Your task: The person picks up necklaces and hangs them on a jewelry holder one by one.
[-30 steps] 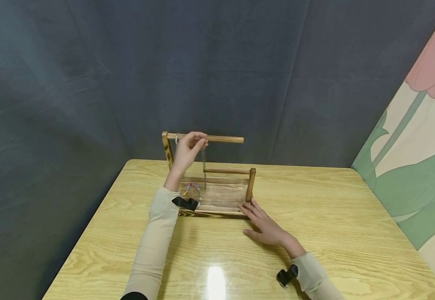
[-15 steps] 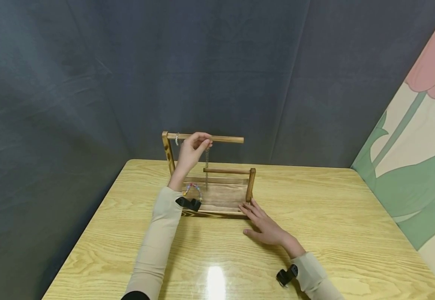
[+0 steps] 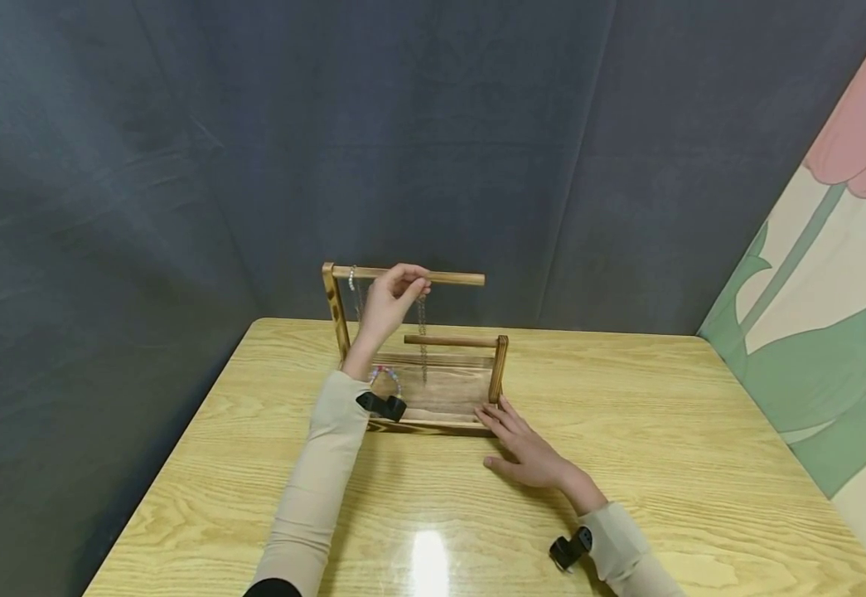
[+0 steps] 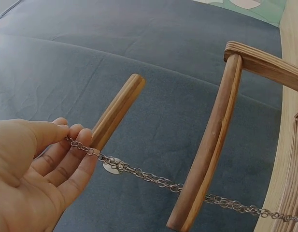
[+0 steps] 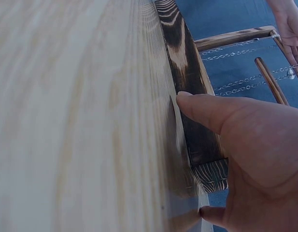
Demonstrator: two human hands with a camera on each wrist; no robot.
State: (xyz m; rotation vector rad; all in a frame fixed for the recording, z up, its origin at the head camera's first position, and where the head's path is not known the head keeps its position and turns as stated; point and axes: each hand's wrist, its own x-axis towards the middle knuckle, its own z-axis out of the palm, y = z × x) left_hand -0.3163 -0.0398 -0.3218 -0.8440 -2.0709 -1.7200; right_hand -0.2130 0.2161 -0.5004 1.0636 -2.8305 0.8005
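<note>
My left hand (image 3: 395,297) pinches a silver chain necklace (image 4: 144,174) between thumb and fingertips, at the upper bar (image 3: 458,279) of a wooden jewelry stand. Doubled strands hang from the fingers, passing the lower bar (image 3: 451,341). A round silvery pendant (image 4: 113,166) shows by the chain in the left wrist view. Whether the chain loops over the upper bar is hidden by the fingers. With fingers extended, my right hand (image 3: 528,454) touches the front right corner of the stand's tray (image 3: 447,429).
Another silver chain (image 3: 352,277) hangs at the upper bar's left end, near the post (image 3: 334,303). A bracelet of coloured beads (image 3: 395,376) lies in the tray, partly behind the left wrist. The wooden table (image 3: 671,414) extends around the stand, with a dark curtain (image 3: 433,149) behind.
My left hand has shifted right along the upper bar, carrying the hanging necklace with it. More of the chain at the left end now shows. My right hand has stayed in place.
</note>
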